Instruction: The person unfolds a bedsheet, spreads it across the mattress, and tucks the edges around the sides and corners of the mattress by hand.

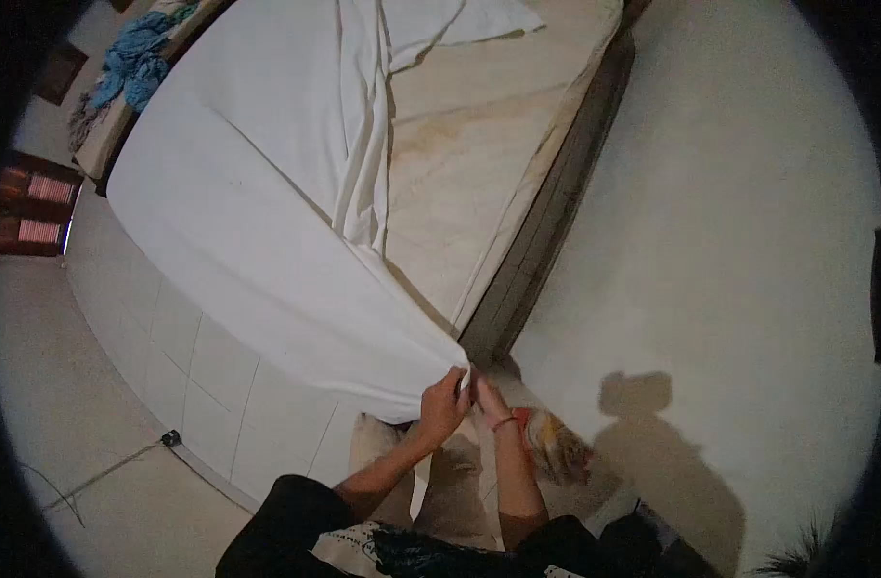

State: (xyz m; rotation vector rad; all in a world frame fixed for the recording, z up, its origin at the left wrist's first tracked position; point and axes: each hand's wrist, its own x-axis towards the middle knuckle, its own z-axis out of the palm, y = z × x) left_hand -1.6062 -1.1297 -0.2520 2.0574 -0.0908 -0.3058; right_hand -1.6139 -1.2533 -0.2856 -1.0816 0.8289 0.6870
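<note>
A white bed sheet point(267, 241) covers the left part of a mattress and is pulled taut toward the near corner. My left hand point(444, 405) is closed on the sheet's edge at that corner. Right beside it, my right hand point(492, 397), with a red band at the wrist, is closed at the same gathered corner; its fingers are partly hidden. To the right of the sheet, the stained beige mattress point(460, 144) lies bare. Folds of the sheet are bunched along its middle, and a narrow white strip hangs below my hands.
The dark bed frame side point(546, 231) runs along a pale wall point(729, 193) on the right. Blue cloth point(137, 63) lies on a ledge at the upper left. Tiled floor point(229, 395) stretches left, with a cable on it. A patterned colourful item point(556, 448) sits near my right forearm.
</note>
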